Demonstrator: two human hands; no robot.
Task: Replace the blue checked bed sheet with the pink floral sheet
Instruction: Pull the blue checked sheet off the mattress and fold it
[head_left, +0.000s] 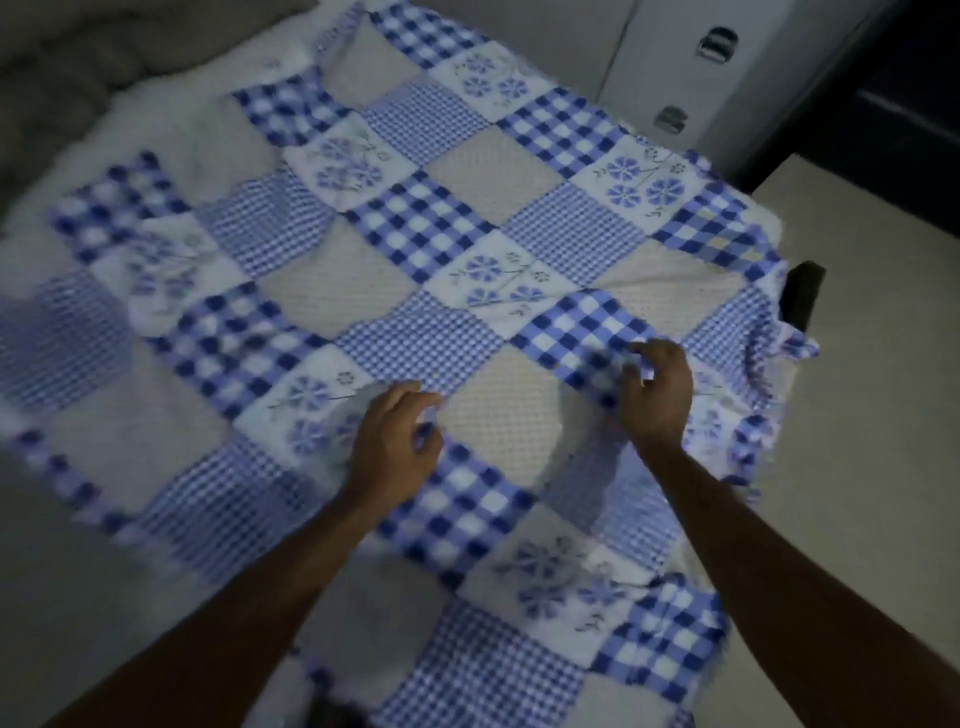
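Left hand (395, 441) and right hand (657, 395) — fingers curled, each pinching a raised fold of the blue checked sheet (415, 228) near the bed's near edge — sheet spread across the bed (156, 109), rumpled at its right corner, white cupboard (649, 57) beyond the far right corner.

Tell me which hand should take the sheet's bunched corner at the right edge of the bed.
Right, probably. The right hand pinches a fold of the blue checked sheet close to that bunched corner. The left hand grips fabric nearer the middle and would have to reach across.
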